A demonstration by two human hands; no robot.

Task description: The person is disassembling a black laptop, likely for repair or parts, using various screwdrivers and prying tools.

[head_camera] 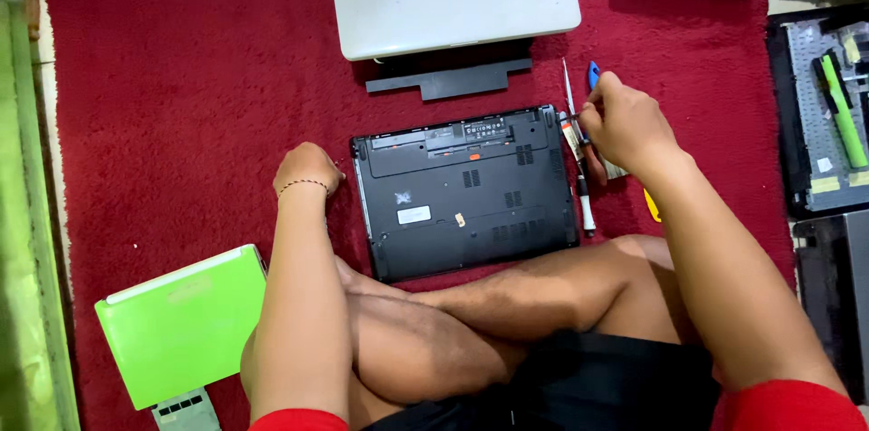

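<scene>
My arms are bare from the shoulder down, with only the short red sleeves (787, 404) of my shirt showing at the bottom edge of the view. Around my left wrist sits a thin beaded bracelet (303, 184), a single dark strand. I wear black shorts (588, 381), and my legs are bare below them. My left hand (308, 168) and right hand (625, 123) carry no gloves.
</scene>
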